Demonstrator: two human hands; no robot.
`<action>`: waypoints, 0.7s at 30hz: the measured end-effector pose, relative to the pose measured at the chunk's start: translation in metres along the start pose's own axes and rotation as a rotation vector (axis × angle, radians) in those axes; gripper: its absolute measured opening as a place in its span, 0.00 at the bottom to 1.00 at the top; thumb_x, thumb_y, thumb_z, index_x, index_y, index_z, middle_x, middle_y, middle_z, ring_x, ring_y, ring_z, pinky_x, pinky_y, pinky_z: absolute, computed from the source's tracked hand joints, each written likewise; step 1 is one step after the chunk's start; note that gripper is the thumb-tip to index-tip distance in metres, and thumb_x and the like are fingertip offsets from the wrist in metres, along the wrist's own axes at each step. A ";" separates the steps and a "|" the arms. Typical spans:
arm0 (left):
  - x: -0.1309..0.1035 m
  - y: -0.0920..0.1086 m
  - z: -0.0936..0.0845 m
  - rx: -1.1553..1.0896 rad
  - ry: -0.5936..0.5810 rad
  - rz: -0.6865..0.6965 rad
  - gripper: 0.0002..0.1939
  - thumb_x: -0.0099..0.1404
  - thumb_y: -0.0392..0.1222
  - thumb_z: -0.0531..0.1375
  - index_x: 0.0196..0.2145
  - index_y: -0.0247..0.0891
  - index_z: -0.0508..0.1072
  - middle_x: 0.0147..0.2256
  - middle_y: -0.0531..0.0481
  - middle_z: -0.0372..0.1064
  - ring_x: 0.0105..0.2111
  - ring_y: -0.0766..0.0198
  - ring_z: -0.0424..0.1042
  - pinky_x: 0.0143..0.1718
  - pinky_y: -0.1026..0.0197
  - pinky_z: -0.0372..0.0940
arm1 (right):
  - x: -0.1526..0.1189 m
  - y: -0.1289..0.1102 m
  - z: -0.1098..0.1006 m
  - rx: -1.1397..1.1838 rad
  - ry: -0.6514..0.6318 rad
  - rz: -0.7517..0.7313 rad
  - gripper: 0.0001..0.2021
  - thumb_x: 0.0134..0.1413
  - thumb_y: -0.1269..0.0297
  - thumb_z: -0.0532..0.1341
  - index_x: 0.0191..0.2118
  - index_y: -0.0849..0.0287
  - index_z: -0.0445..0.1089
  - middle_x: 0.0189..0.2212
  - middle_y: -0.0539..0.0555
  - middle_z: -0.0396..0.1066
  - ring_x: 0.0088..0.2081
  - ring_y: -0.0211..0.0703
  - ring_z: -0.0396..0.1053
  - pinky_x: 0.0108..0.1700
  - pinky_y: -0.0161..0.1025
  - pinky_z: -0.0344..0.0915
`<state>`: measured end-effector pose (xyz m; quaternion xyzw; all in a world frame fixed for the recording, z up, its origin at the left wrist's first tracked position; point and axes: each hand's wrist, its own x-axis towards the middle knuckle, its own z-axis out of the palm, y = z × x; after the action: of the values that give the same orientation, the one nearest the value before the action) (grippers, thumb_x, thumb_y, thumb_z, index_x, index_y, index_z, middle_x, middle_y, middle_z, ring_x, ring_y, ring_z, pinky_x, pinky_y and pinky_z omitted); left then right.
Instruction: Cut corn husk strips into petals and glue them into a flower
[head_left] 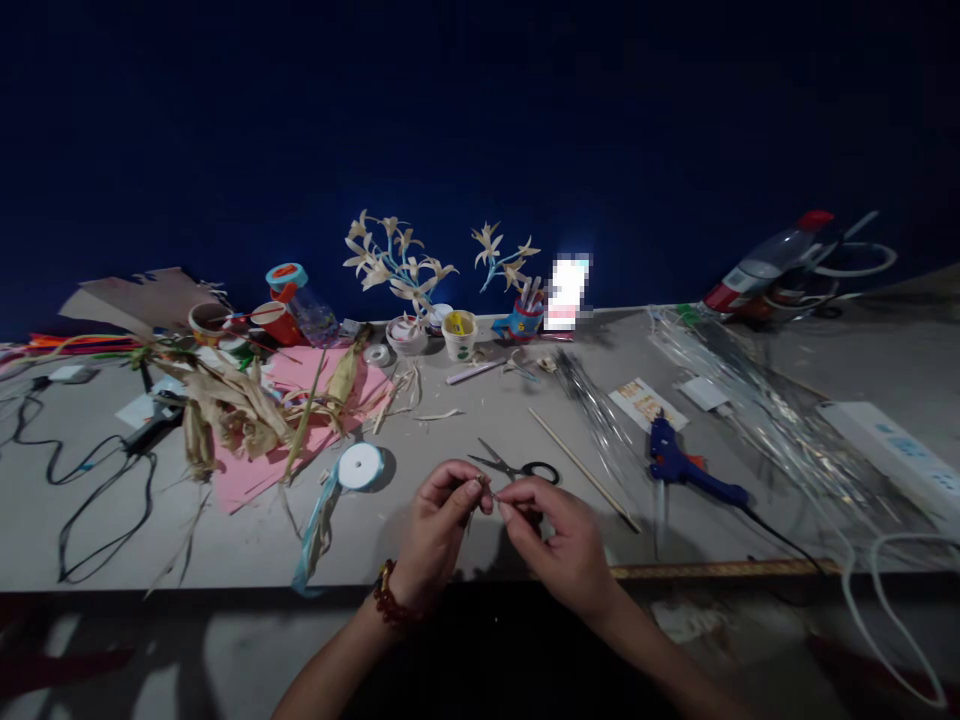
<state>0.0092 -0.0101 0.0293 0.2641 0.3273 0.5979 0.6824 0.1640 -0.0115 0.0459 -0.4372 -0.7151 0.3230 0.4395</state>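
Observation:
Near the table's front edge, my left hand (444,520) and my right hand (559,535) meet fingertip to fingertip. Thumb and index finger of each are pinched around a small, thin brownish piece (484,482), too small to make out well; a thin strand hangs below the left fingers. A beaded bracelet is on the left wrist. Just behind the hands lie black-handled scissors (510,466) with their blades parted. To the left is a roll of light blue ribbon (361,466), its tail hanging over the front edge.
Dried husks (244,410) lie on pink paper (255,480) at left. Pale flower stems (405,265) stand behind, near a paper cup (459,335). Rightward are a wooden stick (581,465), a blue glue gun (690,470), wire bundles (780,400) and a power strip (900,455).

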 end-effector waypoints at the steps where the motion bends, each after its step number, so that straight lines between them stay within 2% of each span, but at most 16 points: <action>1: 0.001 0.000 0.000 0.000 0.000 0.001 0.07 0.58 0.40 0.71 0.32 0.37 0.78 0.29 0.53 0.72 0.28 0.70 0.71 0.35 0.67 0.66 | 0.000 -0.001 0.000 0.003 0.006 -0.004 0.05 0.60 0.71 0.58 0.37 0.56 0.72 0.30 0.50 0.76 0.28 0.38 0.72 0.33 0.33 0.66; 8: 0.005 -0.001 0.000 0.126 0.011 0.179 0.03 0.60 0.38 0.69 0.32 0.38 0.78 0.32 0.51 0.73 0.33 0.67 0.71 0.37 0.65 0.67 | -0.001 -0.003 -0.002 0.041 0.010 0.028 0.05 0.60 0.70 0.58 0.35 0.57 0.71 0.28 0.51 0.74 0.28 0.38 0.71 0.31 0.33 0.66; 12: 0.005 -0.001 -0.004 0.293 0.019 0.308 0.00 0.63 0.37 0.66 0.33 0.39 0.79 0.34 0.49 0.73 0.35 0.64 0.72 0.38 0.62 0.68 | 0.000 -0.003 -0.003 0.086 -0.007 0.076 0.05 0.60 0.69 0.58 0.35 0.57 0.71 0.28 0.51 0.73 0.28 0.38 0.71 0.32 0.33 0.67; 16: 0.005 -0.001 -0.010 0.482 0.011 0.458 0.03 0.64 0.34 0.65 0.34 0.41 0.79 0.34 0.49 0.74 0.38 0.62 0.72 0.38 0.61 0.68 | 0.000 -0.004 -0.004 0.139 -0.018 0.114 0.05 0.60 0.69 0.58 0.34 0.58 0.71 0.27 0.50 0.72 0.26 0.37 0.70 0.29 0.32 0.66; 21: 0.006 0.001 -0.009 0.554 0.014 0.508 0.04 0.64 0.34 0.65 0.35 0.41 0.79 0.33 0.48 0.75 0.37 0.61 0.73 0.37 0.61 0.68 | -0.001 -0.003 -0.003 0.178 -0.023 0.126 0.04 0.60 0.68 0.58 0.35 0.58 0.71 0.27 0.49 0.70 0.24 0.35 0.67 0.26 0.30 0.63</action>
<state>0.0025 -0.0045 0.0235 0.5073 0.4054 0.6386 0.4128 0.1660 -0.0138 0.0496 -0.4368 -0.6596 0.4171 0.4473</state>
